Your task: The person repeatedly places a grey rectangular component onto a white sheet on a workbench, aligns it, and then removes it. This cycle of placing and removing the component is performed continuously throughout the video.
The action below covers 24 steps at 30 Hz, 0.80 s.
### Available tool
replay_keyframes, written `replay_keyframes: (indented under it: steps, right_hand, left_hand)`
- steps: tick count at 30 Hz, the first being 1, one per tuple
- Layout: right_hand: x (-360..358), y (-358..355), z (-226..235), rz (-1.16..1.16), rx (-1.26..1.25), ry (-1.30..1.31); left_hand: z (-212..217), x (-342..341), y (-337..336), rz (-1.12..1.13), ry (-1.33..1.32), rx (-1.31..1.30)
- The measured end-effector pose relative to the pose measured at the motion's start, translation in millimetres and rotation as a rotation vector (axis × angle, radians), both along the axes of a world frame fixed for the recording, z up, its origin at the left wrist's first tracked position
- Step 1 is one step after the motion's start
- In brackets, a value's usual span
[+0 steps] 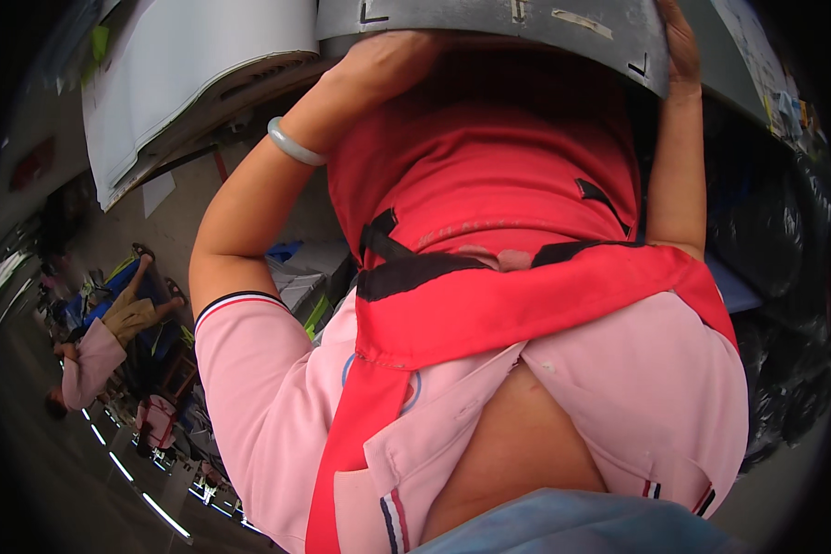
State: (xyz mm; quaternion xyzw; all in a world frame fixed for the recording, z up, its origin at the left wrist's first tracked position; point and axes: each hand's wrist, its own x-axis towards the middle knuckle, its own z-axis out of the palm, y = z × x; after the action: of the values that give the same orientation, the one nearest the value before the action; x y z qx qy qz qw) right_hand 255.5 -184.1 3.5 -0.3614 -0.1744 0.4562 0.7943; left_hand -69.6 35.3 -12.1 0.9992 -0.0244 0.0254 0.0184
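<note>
Left hand [392, 63] tucked under the near edge of the grey panel [452, 17], fingers hidden by that edge: cannot tell if wide or holding anything. Right hand [681, 46] against the panel's right end, grip also unclear. Cannot read any finished or remaining step from here. Left of the left hand, white sheet [194, 74]; between and below both hands, red apron [508, 309]; below the right, black plastic bags [789, 369]; far lower left of the left hand, person in a pink shirt [97, 355].

Left hand [390, 61]: angled inward, partly hidden | left elbow [220, 260]: bent | right hand [681, 46]: partly visible | right forearm [679, 162]: upright
</note>
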Motion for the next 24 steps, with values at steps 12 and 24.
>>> replay_keyframes:
  steps: [12,24]
  right_hand:
    - [-3,-2,1,0.017,0.064,0.127]
    - [25,-47,30,-0.214,0.098,0.034]
  left_hand:
    - [51,30,-15,0.135,0.001,-0.406]
    - [-19,232,-108,0.175,-0.007,-0.661]
